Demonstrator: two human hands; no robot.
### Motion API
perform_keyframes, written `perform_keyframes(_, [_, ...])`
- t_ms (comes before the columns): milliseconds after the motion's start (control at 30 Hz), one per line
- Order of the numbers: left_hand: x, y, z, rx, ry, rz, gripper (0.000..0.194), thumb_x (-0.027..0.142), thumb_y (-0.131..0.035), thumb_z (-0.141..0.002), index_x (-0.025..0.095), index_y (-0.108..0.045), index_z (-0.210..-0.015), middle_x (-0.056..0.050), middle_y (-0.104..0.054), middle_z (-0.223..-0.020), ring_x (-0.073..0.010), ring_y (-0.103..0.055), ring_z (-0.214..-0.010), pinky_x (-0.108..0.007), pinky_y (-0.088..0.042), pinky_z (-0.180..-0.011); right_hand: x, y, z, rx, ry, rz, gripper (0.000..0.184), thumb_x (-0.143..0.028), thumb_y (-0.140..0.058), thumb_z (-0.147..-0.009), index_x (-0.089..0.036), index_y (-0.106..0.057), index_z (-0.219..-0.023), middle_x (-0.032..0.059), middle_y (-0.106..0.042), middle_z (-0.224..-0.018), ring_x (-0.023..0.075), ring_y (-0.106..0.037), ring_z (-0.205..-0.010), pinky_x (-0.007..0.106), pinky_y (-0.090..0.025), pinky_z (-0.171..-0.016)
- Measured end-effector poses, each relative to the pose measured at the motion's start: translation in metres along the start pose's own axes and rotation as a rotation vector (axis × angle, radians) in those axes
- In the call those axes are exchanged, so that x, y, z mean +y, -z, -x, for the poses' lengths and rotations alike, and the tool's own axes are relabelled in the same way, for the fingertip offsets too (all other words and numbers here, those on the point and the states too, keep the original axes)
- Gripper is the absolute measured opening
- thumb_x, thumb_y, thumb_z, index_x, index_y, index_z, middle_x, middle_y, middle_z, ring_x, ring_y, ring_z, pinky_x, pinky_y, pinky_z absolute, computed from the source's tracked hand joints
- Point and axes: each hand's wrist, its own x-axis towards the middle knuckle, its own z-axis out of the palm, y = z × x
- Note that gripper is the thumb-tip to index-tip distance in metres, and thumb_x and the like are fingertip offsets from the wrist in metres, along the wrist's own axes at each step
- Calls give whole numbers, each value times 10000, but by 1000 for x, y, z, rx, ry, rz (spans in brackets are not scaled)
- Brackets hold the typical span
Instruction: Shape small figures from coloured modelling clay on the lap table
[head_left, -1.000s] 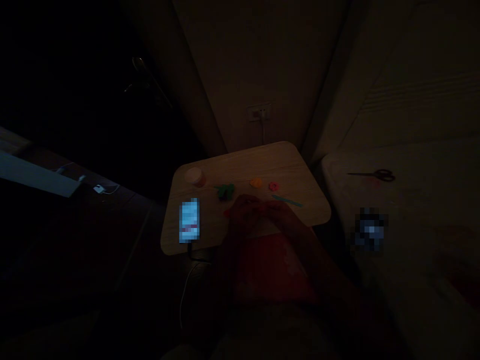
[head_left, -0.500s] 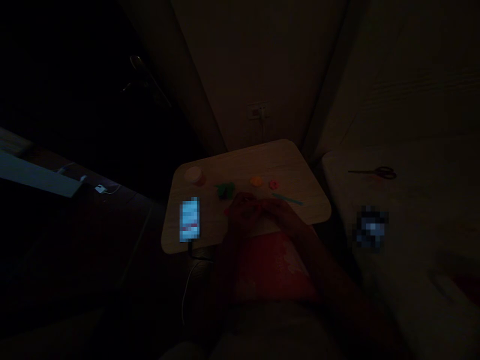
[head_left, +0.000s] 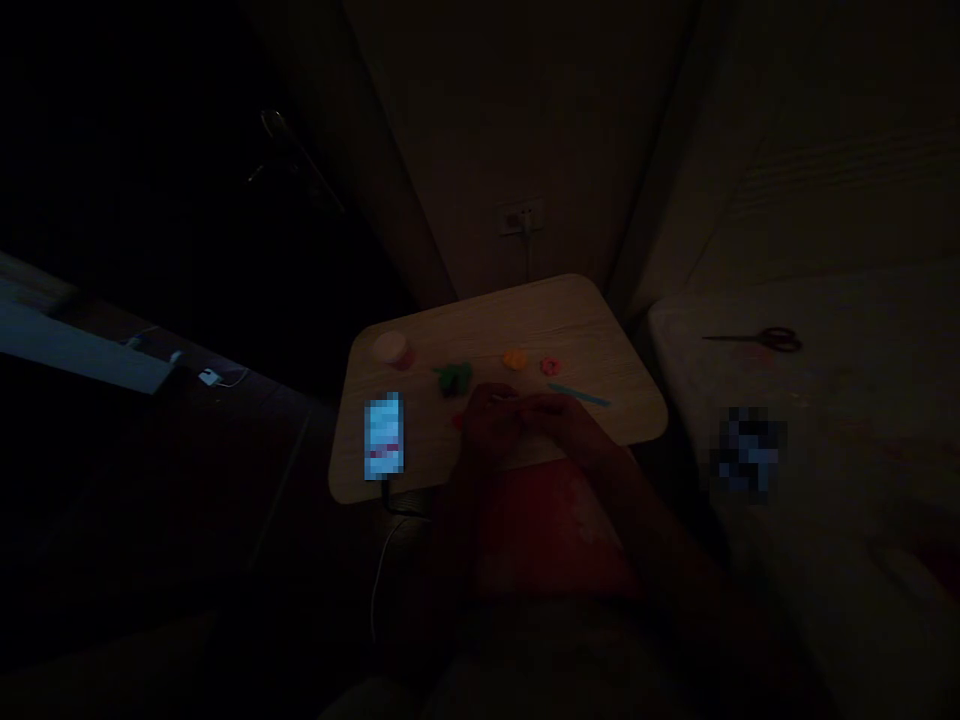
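Note:
The room is very dark. My left hand (head_left: 487, 428) and my right hand (head_left: 559, 418) meet over the near edge of a small wooden table (head_left: 570, 310), fingers curled together around something too dim to name. A small red bit (head_left: 457, 423) lies just left of my left hand. Beyond my hands lie a green lump (head_left: 454, 377), an orange piece (head_left: 514, 358), a pink flower-like piece (head_left: 551, 366) and a thin teal stick (head_left: 581, 397).
A lit phone (head_left: 383, 437) with a cable lies at the table's near left. A round pale tub (head_left: 391, 347) stands at the far left. Scissors (head_left: 757, 339) rest on the pale surface to the right. A wall socket (head_left: 519, 217) is behind the table.
My hands stay joined at the table's near edge, with only small finger motion. The view has shifted slightly.

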Motion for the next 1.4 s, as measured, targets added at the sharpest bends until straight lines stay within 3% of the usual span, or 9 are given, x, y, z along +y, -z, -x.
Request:
perform_keyframes(167, [0,-1,-1,36,-8,75,179,343,-750,-926,239,-807,-1060,-78,-686,-1075,-204,-677,-986,-346,-583,-827,6,4,-2,-17,-10,-31,371,-449,-929,-695,-226,-855,-982,87,-822,-1098,273,-728,-1059,422,-532,-995])
perform_keyframes(333, [0,-1,-4,21,21,136,224,443,-745,-929,262,-827,-1034,-78,-705,-1070,-197,-688,-962,-344,-595,-812,9,11,-3,-140,-9,-60,365,-452,-903,-751,-228,-848,-1035,96,-801,-1200,278,-714,-1150,441,-501,-1076])
perform_keyframes(533, [-4,0,-4,14,0,230,203,430,-779,-904,236,-821,-946,-80,-728,-1053,-190,-700,-949,-336,-593,-790,1,9,-1,-198,-22,-107,365,-479,-915,-735,-236,-853,-1002,89,-816,-1128,272,-711,-1152,417,-499,-1076])
perform_keyframes(733, [-2,1,-3,17,43,219,239,456,-760,-915,236,-821,-985,-83,-729,-1046,-194,-700,-946,-350,-598,-797,0,9,-1,-197,-55,-153,407,-473,-930,-716,-220,-851,-1025,99,-819,-1092,252,-733,-1061,391,-511,-1037])
perform_keyframes(1100, [0,2,-5,11,35,229,247,471,-760,-912,229,-815,-913,-83,-733,-1049,-183,-696,-915,-337,-589,-773,0,4,1,-225,-76,-180,401,-481,-929,-713,-227,-848,-1012,89,-820,-1092,273,-715,-1146,412,-511,-1064])
perform_keyframes(1400, [1,0,-2,10,50,214,230,434,-741,-933,215,-785,-877,-77,-724,-1027,-195,-693,-939,-360,-592,-809,5,3,-1,-145,-80,-171,372,-468,-954,-671,-219,-850,-927,80,-825,-1021,267,-727,-1100,408,-527,-1033])
